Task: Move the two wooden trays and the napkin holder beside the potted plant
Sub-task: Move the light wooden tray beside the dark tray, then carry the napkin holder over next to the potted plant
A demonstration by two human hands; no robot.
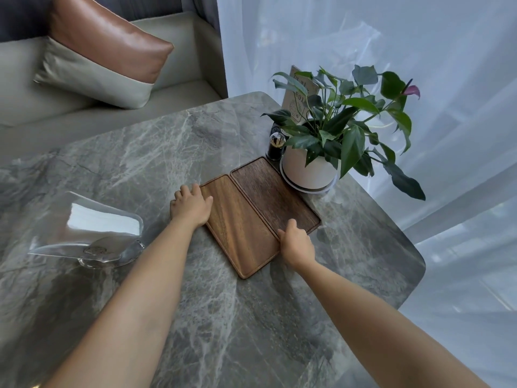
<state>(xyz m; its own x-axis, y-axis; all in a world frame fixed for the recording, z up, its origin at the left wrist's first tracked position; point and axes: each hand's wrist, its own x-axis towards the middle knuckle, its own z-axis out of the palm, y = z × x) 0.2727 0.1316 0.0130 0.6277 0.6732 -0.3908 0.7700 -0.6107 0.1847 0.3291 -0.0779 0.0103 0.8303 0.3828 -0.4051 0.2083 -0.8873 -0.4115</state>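
2 wooden trays (260, 217) mid-frame, flush side by side, far corner just beside potted plant (310, 169). Left hand (191, 207) flat, fingers spread on lighter tray's edge; right hand (296, 242) curled over near rims. Stiff, light, likely slide easily. Napkin holder (92, 231) lower left: glossy, likely slippery; grip base.

left hand (191, 205): palm down, fingers curled, arm bare and stretched far forward | right hand (296, 243): loosely curled, thumb raised, forearm bare and extended; both arms reach out, hands near each other
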